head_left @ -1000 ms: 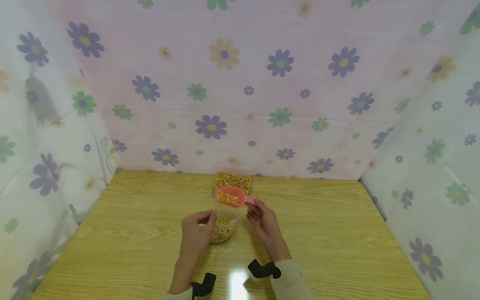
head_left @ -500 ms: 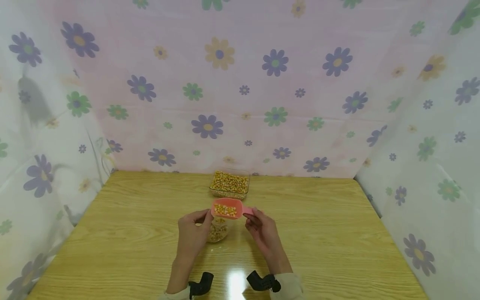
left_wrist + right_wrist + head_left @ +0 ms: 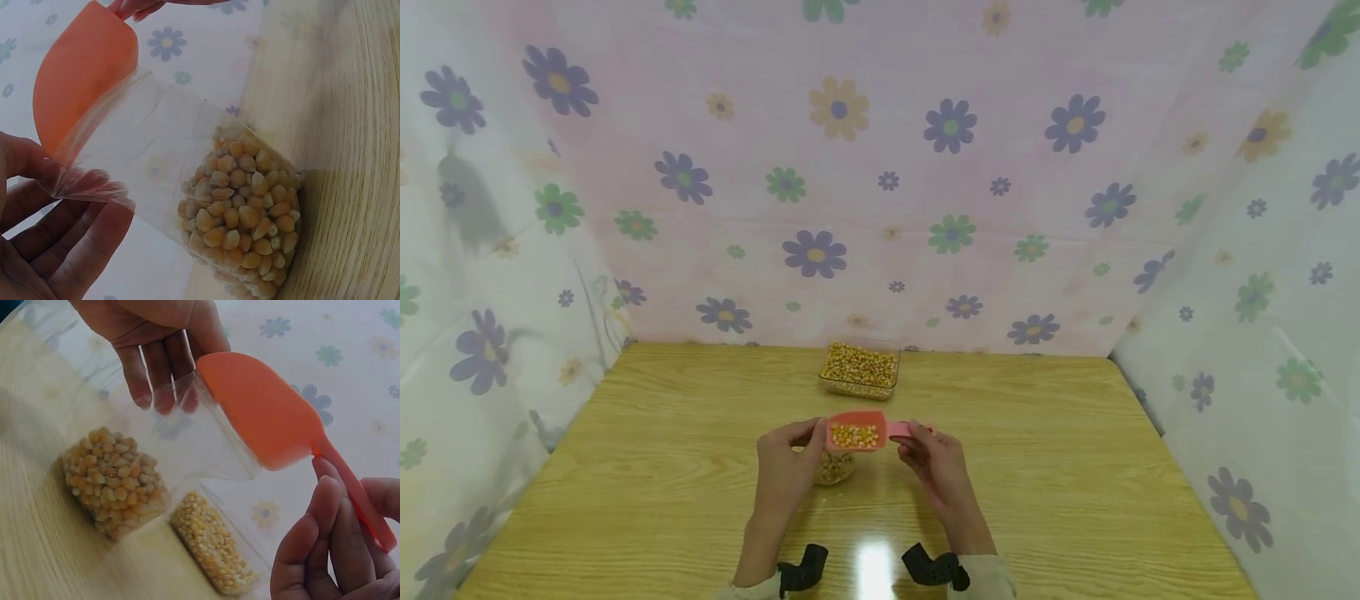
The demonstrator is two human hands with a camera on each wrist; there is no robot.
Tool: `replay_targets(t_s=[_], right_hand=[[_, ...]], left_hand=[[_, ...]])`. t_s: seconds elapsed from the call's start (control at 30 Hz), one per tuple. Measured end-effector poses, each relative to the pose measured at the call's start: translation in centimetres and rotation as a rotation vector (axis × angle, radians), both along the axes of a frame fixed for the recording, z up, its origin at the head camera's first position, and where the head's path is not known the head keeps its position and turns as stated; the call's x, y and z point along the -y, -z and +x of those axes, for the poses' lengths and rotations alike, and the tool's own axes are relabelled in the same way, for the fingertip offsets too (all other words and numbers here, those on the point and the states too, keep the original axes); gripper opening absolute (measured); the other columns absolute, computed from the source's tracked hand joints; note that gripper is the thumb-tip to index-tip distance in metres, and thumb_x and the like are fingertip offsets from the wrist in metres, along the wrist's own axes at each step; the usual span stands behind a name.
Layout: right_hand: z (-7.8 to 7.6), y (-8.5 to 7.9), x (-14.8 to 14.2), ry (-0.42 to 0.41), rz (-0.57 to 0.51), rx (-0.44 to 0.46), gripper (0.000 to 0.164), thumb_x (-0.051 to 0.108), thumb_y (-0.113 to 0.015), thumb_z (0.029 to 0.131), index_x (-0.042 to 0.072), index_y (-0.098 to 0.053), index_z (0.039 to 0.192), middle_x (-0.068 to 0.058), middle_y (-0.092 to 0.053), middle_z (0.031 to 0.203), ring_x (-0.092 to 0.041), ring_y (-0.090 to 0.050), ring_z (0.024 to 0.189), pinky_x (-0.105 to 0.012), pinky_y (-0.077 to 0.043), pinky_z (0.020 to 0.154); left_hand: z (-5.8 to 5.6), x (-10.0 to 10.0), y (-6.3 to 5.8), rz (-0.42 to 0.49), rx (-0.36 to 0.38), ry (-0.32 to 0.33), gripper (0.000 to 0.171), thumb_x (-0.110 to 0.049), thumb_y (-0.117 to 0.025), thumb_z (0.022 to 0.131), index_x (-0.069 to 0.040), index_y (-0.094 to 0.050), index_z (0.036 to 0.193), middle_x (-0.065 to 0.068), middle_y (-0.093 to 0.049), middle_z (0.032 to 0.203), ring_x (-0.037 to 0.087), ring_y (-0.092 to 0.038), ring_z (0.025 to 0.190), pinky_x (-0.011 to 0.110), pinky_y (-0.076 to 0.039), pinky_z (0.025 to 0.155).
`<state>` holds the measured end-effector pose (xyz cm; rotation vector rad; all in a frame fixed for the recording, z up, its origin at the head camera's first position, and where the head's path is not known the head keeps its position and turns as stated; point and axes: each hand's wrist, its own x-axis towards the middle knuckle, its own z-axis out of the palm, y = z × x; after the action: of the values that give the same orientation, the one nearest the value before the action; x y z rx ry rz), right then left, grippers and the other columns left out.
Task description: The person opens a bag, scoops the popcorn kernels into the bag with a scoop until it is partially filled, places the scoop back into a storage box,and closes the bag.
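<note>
A clear plastic bag stands on the table, its lower part filled with corn kernels. My left hand pinches one side of the bag's top edge between thumb and fingers, the other fingers lying along the plastic. An orange-pink scoop loaded with kernels lies level right over the bag's mouth, its tip close to my left thumb. In the right wrist view the scoop's underside meets the bag's upper edge. My right hand grips the scoop by its handle.
Behind the bag, a clear rectangular container of corn kernels stands near the back edge of the wooden table. A flowered cloth hangs behind and along both sides. Each wrist carries a black camera mount.
From beside the rectangular container, my right hand has brought the loaded scoop toward me, over the bag's mouth. My left hand keeps its hold on the bag. The head view has shifted slightly.
</note>
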<state>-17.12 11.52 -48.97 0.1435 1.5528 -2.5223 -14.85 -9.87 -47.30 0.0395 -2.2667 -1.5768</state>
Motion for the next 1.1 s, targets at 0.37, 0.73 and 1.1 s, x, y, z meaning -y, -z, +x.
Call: replay_targets(t_s=[0.37, 0.73, 1.1], right_hand=[[0.5, -2.0, 0.2, 0.047, 0.142, -0.075, 0.026, 0.018, -0.065, 0.102, -0.005, -0.075, 0.1, 0.001, -0.077, 0.08, -0.007, -0.069, 0.068, -0.025, -0.059, 0.075], [0.7, -3.0, 0.4, 0.12, 0.265, -0.11, 0.029, 0.01, -0.065, 0.1, -0.017, -0.069, 0.109, -0.008, -0.078, 0.087, -0.011, -0.071, 0.069, -0.028, -0.059, 0.077], [1.9, -4.3, 0.8, 0.149, 0.481, -0.279, 0.021, 0.013, -0.069, 0.098, -0.005, -0.078, 0.102, -0.018, -0.077, 0.086, -0.012, -0.07, 0.069, -0.019, -0.049, 0.059]], left_hand=[[0.1, 0.0, -0.2, 0.005, -0.018, 0.0, 0.015, -0.009, -0.069, 0.097, 0.0, -0.081, 0.102, 0.011, -0.077, 0.088, 0.016, -0.069, 0.075, 0.024, -0.055, 0.067], [-0.2, -0.1, -0.3, -0.009, -0.042, 0.009, 0.015, -0.008, -0.069, 0.097, 0.001, -0.081, 0.1, 0.014, -0.078, 0.088, 0.017, -0.07, 0.074, 0.024, -0.056, 0.066], [-0.4, -0.2, -0.2, -0.021, -0.018, 0.013, 0.015, -0.007, -0.07, 0.096, 0.002, -0.08, 0.101, 0.013, -0.077, 0.086, 0.018, -0.07, 0.074, 0.026, -0.056, 0.066]])
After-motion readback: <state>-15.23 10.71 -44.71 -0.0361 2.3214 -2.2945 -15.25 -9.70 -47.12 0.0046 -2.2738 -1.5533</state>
